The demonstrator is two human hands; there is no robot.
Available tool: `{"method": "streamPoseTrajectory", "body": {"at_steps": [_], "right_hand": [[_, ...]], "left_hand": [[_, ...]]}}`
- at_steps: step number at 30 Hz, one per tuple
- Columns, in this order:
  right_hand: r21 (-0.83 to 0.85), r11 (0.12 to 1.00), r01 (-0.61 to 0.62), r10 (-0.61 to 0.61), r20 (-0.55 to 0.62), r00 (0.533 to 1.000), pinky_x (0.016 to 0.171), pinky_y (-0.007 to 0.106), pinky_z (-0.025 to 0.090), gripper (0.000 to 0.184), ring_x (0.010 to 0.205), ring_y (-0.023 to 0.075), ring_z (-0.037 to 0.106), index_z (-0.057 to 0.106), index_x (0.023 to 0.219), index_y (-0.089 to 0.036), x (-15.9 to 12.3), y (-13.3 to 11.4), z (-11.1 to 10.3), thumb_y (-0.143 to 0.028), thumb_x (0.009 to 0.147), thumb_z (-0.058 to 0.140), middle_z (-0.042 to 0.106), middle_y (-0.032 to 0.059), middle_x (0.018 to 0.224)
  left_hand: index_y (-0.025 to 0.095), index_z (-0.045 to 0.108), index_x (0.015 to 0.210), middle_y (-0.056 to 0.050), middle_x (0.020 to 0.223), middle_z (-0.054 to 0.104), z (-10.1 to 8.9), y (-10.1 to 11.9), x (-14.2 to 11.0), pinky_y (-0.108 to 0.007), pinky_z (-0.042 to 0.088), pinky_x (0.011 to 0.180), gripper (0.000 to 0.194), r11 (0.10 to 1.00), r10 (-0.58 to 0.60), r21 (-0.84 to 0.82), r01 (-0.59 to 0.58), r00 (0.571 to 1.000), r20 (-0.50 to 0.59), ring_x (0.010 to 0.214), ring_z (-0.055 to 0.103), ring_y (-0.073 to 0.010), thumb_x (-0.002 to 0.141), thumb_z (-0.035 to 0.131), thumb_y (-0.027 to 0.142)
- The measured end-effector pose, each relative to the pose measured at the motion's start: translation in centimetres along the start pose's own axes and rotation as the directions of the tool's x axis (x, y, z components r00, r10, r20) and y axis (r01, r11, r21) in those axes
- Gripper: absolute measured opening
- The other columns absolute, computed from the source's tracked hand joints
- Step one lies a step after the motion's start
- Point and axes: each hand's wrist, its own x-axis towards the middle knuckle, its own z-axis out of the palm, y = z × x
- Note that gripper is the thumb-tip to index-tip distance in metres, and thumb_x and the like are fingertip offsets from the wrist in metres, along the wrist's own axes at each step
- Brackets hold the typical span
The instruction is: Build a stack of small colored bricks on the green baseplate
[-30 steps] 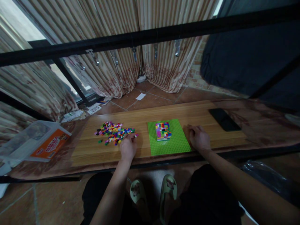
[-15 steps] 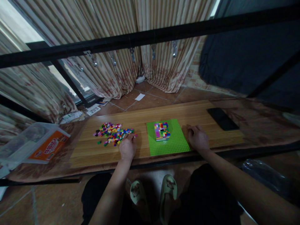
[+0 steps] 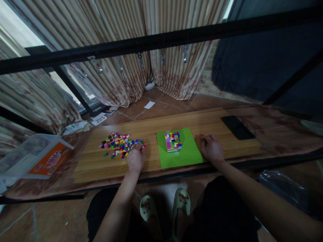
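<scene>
A green baseplate (image 3: 186,156) lies on the wooden table (image 3: 151,129) with a small block of many-coloured bricks (image 3: 173,141) built on it. To its left is a loose pile of small coloured bricks (image 3: 118,144). My left hand (image 3: 135,158) rests at the pile's right edge, fingers curled down onto the bricks; what they pinch is too small to make out. My right hand (image 3: 212,149) lies on the table just right of the baseplate, fingers curled under, nothing visible in it.
A black phone (image 3: 236,127) lies at the table's far right. A clear plastic box with an orange label (image 3: 37,156) sits off the left end. A black bar (image 3: 161,42) crosses overhead. Curtains, papers on the tiled floor, and my slippered feet (image 3: 164,208) show below.
Both hands stay in place; the left fingers have curled a little tighter on the pile's edge. The view has drifted slightly to the right.
</scene>
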Motion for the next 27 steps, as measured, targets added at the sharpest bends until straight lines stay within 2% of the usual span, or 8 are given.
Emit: {"method": "streamPoseTrajectory", "body": {"at_steps": [5, 12, 15, 18, 22, 27], "right_hand": [[-0.008, 1.0, 0.019, -0.019, -0.006, 1.0, 0.063, 0.029, 0.04, 0.028, 0.068, 0.0174, 0.055, 0.069, 0.096, -0.016, 0.0, 0.1, 0.1, -0.022, 0.087, 0.043, 0.062, 0.0085, 0.088], [-0.002, 1.0, -0.001, 0.001, 0.005, 1.0, 0.062, 0.029, 0.04, 0.025, 0.069, 0.0172, 0.054, 0.068, 0.091, -0.016, 0.0, 0.1, 0.1, -0.022, 0.086, 0.044, 0.062, 0.0085, 0.088], [-0.008, 1.0, -0.001, 0.001, 0.013, 1.0, 0.062, 0.028, 0.039, 0.025, 0.068, 0.0165, 0.054, 0.067, 0.093, -0.016, 0.0, 0.0, 0.0, -0.021, 0.086, 0.044, 0.062, 0.0082, 0.088], [-0.012, 1.0, 0.004, -0.004, 0.017, 1.0, 0.063, 0.028, 0.039, 0.025, 0.069, 0.0165, 0.054, 0.068, 0.094, -0.015, 0.0, 0.0, 0.0, -0.021, 0.087, 0.044, 0.062, 0.0084, 0.089], [-0.007, 1.0, 0.01, -0.01, 0.011, 1.0, 0.064, 0.029, 0.04, 0.026, 0.071, 0.0173, 0.054, 0.068, 0.095, -0.016, 0.1, 0.1, 0.0, -0.021, 0.087, 0.044, 0.062, 0.0084, 0.088], [-0.016, 1.0, 0.008, -0.008, 0.011, 1.0, 0.063, 0.029, 0.04, 0.025, 0.069, 0.0177, 0.055, 0.067, 0.092, -0.016, 0.0, 0.2, 0.2, -0.022, 0.087, 0.043, 0.063, 0.0087, 0.089]], "left_hand": [[0.022, 0.065, 0.096, -0.007, 0.099, 0.07, -0.1, 0.1, -0.1, -0.028, 0.045, 0.073, 0.018, 1.0, 0.006, -0.01, -0.006, 1.0, -0.005, 0.085, 0.066, -0.0207, 0.086, 0.049, 0.023], [0.021, 0.066, 0.083, -0.006, 0.086, 0.07, -0.1, -0.3, -0.3, -0.026, 0.045, 0.07, 0.015, 0.998, 0.009, -0.063, -0.009, 1.0, -0.007, 0.077, 0.065, -0.0187, 0.083, 0.051, 0.021], [0.019, 0.068, 0.09, -0.007, 0.089, 0.071, 0.2, -0.7, -0.2, -0.028, 0.048, 0.075, 0.022, 0.996, -0.011, -0.086, 0.008, 0.999, -0.038, 0.081, 0.066, -0.0198, 0.082, 0.048, 0.015], [0.018, 0.069, 0.102, -0.009, 0.101, 0.071, 0.3, -0.6, 0.0, -0.03, 0.049, 0.082, 0.031, 0.997, -0.002, -0.082, -0.002, 0.999, -0.052, 0.089, 0.067, -0.0214, 0.083, 0.045, 0.014], [0.021, 0.069, 0.109, -0.009, 0.112, 0.069, 0.0, -0.2, 0.4, -0.033, 0.05, 0.085, 0.035, 0.999, 0.006, -0.031, -0.006, 1.0, -0.005, 0.093, 0.067, -0.0231, 0.083, 0.045, 0.014], [0.02, 0.069, 0.106, -0.009, 0.11, 0.069, -0.4, 0.0, 0.8, -0.033, 0.049, 0.088, 0.033, 1.0, 0.008, 0.011, -0.009, 0.998, 0.055, 0.095, 0.067, -0.0234, 0.083, 0.047, 0.014]]}}
